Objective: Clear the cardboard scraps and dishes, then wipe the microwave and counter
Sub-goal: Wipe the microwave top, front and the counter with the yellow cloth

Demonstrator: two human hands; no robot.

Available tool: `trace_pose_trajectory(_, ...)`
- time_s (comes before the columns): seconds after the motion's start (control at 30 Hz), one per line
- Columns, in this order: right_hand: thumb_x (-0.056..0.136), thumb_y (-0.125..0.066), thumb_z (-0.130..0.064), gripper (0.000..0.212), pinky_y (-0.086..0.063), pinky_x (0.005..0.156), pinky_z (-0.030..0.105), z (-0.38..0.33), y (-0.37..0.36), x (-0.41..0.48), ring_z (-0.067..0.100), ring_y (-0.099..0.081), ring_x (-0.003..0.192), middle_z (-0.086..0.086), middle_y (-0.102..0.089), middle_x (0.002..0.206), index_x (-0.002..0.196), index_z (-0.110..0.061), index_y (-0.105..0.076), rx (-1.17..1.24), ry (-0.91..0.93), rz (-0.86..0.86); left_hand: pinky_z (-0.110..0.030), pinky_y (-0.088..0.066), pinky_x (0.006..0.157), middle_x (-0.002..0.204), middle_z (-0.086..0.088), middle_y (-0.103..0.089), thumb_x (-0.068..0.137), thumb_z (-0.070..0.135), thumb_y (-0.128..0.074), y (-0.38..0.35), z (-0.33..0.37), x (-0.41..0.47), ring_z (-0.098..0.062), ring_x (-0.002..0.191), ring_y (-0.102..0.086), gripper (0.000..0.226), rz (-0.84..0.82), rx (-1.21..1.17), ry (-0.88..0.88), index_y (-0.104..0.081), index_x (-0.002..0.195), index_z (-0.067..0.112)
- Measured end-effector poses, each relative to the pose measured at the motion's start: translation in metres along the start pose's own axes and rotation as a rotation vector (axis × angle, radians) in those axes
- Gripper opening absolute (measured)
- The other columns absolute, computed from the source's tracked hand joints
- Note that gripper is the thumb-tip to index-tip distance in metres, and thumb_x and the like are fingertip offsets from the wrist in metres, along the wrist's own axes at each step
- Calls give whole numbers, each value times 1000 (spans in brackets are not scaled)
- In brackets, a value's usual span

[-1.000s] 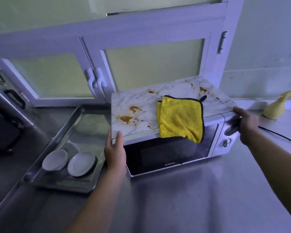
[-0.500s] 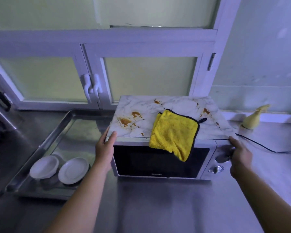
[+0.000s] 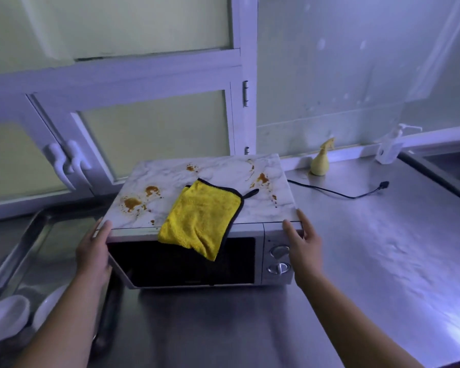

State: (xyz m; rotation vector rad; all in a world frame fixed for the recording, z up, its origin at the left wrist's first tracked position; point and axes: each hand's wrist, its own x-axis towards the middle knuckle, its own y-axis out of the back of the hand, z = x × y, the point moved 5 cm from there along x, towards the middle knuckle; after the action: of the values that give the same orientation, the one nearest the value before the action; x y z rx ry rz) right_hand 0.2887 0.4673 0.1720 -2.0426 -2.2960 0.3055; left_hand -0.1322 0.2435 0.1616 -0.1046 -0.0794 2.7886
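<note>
Head cam, going left to right. Two white dishes [image 3: 6, 318] sit in the metal tray [image 3: 19, 243] at the bottom left, so that part of the clearing looks done to me. I can't spot any cardboard scraps anywhere in view, so those are probably gone too.

Left hand [image 3: 93, 251] is laid flat against the microwave's [image 3: 170, 261] left front corner, fingers straight, holding nothing. The wiping hasn't started as far as I can tell. Orange-brown stains [image 3: 132, 203] are splattered over the marbled top, a bunch on the left and more toward the back right. The yellow cloth [image 3: 201, 217] lies on top between the two patches, its front end drooping over the door glass, and nobody's got hold of it.

Right hand [image 3: 303, 248] is on the right front corner just beside the knobs [image 3: 279, 252], fingers stretched out, also empty. So both hands are bracing the box rather than cleaning.

Further right on the steel counter [image 3: 383, 261], a loose cord [image 3: 337, 193] trails out from behind the microwave, its plug end just lying there. A spray bottle [image 3: 320, 162] stands against the wall, then there's a white dispenser [image 3: 389, 150] by the sink [image 3: 452, 166].

In the way: the cord will need lifting for the counter wipe. The cloth also hides part of the top, so I can't tell if there's mess under it.
</note>
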Motion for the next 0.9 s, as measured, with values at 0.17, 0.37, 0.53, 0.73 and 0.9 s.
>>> trace_pose_trajectory(0.17,98,-64,-23,46,-46,40,22,2,6,11,12,-57,43,11,-48,81,141,-35,-54,23,-19,-44,-42,-45,109,129,-1,-66,89,29,-68,-1,3,-24,-18,119,-63,45,44,-40,14,-63,133,20)
trace_pose_trajectory(0.37,94,-66,-17,38,-52,59,24,-4,29,47,10,-55,60,4,-51,76,130,-28,-66,-30,29,29,-28,-48,97,126,12,-65,91,38,-65,3,-2,-102,1,110,-62,42,122,-3,-57,-61,133,34)
trace_pose_trajectory(0.53,91,-65,-10,37,-47,40,19,-8,41,70,7,-52,40,-13,-54,52,123,-28,-69,-36,26,30,-31,-46,102,127,16,-64,92,34,-66,4,-13,-143,-3,118,-60,41,117,-1,-78,-60,132,41)
trace_pose_trajectory(0.73,90,-64,-12,35,-46,39,16,-10,40,68,4,-56,40,-15,-60,55,121,-27,-69,-18,23,12,-33,-47,106,118,23,-66,94,28,-68,6,-10,-148,4,113,-62,44,121,-6,-73,-58,137,30)
trace_pose_trajectory(0.9,90,-67,-12,39,-50,59,19,-13,44,59,10,-56,63,3,-60,82,127,-23,-68,24,-8,21,-37,-45,110,129,12,-65,93,29,-69,9,-9,-146,-3,120,-60,44,96,3,-75,-59,136,31)
